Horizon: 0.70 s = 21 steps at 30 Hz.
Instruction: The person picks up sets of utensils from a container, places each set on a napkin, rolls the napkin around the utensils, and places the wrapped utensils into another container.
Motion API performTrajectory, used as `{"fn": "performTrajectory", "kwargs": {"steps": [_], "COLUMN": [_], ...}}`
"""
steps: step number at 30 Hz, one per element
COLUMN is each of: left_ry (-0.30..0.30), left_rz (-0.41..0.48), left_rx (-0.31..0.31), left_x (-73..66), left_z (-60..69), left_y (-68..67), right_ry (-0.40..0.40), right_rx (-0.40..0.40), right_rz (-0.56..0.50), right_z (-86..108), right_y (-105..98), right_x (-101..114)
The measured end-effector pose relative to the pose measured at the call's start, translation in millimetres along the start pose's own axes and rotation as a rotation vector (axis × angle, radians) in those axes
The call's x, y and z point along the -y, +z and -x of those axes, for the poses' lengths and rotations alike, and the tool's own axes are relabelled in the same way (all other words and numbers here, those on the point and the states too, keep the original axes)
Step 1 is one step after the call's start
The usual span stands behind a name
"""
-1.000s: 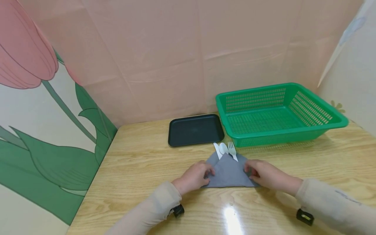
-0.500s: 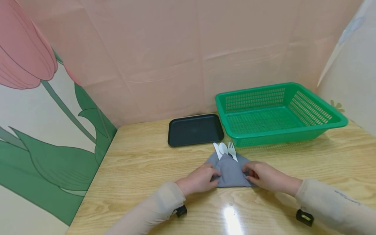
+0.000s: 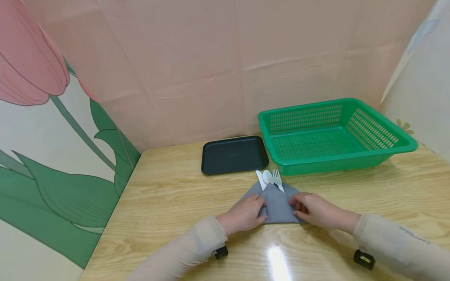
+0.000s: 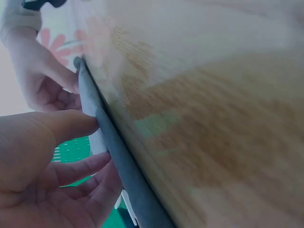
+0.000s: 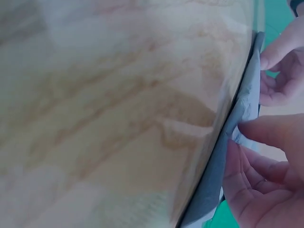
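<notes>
A grey cloth napkin (image 3: 279, 208), folded into a pointed pocket, lies on the wooden table. Out of its top stick a white knife (image 3: 260, 178), a white spoon (image 3: 268, 177) and a white fork (image 3: 277, 177), their lower ends covered by cloth. My left hand (image 3: 247, 214) holds the napkin's left part with bent fingers and hides its lower left corner. On the right side, my right hand (image 3: 314, 210) pinches the cloth. In the right wrist view, that hand's thumb (image 5: 259, 128) touches a fold at the napkin's front edge (image 5: 213, 175).
Behind the napkin is a black tray (image 3: 234, 155). A green plastic basket (image 3: 337, 158) with slotted sides stands at the back right, its front left corner near the fork. Pink sheeting (image 3: 190, 78) covers the wall behind the table (image 3: 168, 187).
My left hand has slid right along the napkin, from its left corner towards the middle, and the front flap has wrinkled. My right hand has shifted only slightly. Cutlery, tray and basket stay put.
</notes>
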<state>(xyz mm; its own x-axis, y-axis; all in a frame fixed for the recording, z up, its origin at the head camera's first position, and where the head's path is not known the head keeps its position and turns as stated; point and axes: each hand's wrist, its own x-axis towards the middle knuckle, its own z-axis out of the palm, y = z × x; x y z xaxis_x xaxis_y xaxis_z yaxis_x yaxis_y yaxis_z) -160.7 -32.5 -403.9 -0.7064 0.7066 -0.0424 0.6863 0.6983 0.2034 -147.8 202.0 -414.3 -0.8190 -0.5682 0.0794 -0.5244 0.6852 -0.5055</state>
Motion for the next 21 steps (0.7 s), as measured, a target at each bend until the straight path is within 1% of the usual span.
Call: {"fn": "performTrajectory", "kwargs": {"steps": [4,9,14,18,21], "left_ry": [-0.002,-0.020,-0.040,-0.040,-0.036], "left_rz": [-0.011,-0.017,-0.037,-0.044,-0.034], "left_rx": [0.012,0.019,-0.005,-0.032,-0.037], "left_x": [0.2,0.0,-1.4,-3.9,-5.7], "left_z": [-0.1,-1.1,-2.3,-3.6,-4.8], "left_y": [-0.2,1.5,4.4,3.9,3.1], "right_ry": [-0.018,-0.043,-0.039,-0.023,-0.013], "right_rx": [0.022,0.027,0.030,0.045,0.060], "right_rz": [-0.017,-0.006,0.019,0.022,0.012], "right_z": [-0.4,-1.0,-1.3,-1.8,-2.2], "right_y": [-2.6,-3.3,-2.0,-1.3,-1.0], "right_x": [-1.4,-2.7,-2.8,-2.3,-1.8]}}
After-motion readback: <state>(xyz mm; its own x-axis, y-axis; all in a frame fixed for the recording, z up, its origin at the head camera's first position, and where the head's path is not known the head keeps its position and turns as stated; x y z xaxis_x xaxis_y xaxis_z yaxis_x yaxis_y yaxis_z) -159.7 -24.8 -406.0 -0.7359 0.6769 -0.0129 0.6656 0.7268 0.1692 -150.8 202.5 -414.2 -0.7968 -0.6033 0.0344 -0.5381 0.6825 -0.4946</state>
